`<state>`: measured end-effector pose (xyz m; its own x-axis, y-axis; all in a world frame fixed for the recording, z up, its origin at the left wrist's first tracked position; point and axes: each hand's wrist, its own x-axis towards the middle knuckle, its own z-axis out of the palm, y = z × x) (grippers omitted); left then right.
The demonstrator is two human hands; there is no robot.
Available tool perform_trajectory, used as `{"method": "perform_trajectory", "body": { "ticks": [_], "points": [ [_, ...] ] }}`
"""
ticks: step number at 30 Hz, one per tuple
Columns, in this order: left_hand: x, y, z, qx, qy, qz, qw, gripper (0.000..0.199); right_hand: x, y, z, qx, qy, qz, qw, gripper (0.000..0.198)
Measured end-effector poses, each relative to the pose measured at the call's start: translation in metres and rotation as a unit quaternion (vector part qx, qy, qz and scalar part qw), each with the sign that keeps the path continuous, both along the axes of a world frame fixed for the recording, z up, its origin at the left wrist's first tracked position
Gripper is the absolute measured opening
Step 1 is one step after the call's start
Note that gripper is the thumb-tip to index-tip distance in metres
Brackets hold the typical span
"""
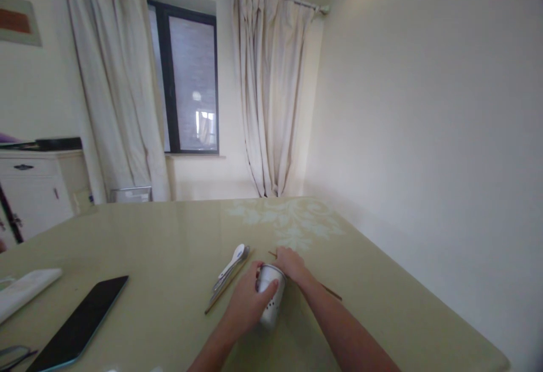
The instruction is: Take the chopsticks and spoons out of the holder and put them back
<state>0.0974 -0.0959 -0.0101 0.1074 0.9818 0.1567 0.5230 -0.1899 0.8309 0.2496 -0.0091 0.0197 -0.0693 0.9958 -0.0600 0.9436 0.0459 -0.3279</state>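
Note:
My left hand (250,298) is wrapped around a pale utensil holder (271,311), a cup with small holes in its side, tilted on the table. Just beyond the cup's rim, my right hand (289,263) is closed on a thin brown chopstick (333,292), which lies low across the tabletop and runs under my forearm. The right fingertips are mostly hidden. To the left of the cup lie a white spoon (233,260), a metal spoon (245,251) and another chopstick (229,285), side by side.
The glass-like table top (169,247) carries a black tablet or phone (80,327), a white object (29,292) and part of a pair of glasses (14,355) at left. A white wall (432,163) borders the right edge. A cabinet (38,185) stands at far left.

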Motion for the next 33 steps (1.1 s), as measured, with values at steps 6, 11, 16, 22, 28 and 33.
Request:
{"method": "perform_trajectory", "body": {
  "ticks": [6, 11, 16, 22, 28, 33],
  "points": [
    [0.002, -0.004, -0.018, 0.126, -0.066, 0.009, 0.990, 0.060, 0.013, -0.007, 0.034, 0.089, 0.115, 0.018, 0.989, 0.028],
    [-0.002, -0.002, -0.025, 0.195, -0.091, -0.017, 0.977, 0.055, 0.023, -0.017, 0.059, 0.126, 0.204, 0.093, 0.967, 0.037],
    [-0.007, -0.001, -0.029, 0.148, -0.106, -0.043, 0.982, 0.086, 0.021, -0.009, 0.070, 0.125, 0.237, 0.134, 0.954, 0.042],
    [-0.015, -0.003, -0.025, 0.113, -0.120, -0.078, 0.983, 0.101, 0.014, 0.000, 0.083, 0.072, 0.241, 0.148, 0.956, 0.051],
    [-0.018, -0.011, -0.024, 0.072, -0.153, -0.110, 0.979, 0.106, 0.017, 0.002, 0.087, 0.062, 0.248, 0.213, 0.943, 0.033],
    [-0.016, -0.023, -0.025, 0.018, -0.251, -0.088, 0.964, 0.084, 0.022, 0.000, 0.095, 0.034, 0.268, 0.265, 0.925, 0.021]
  ]
}}
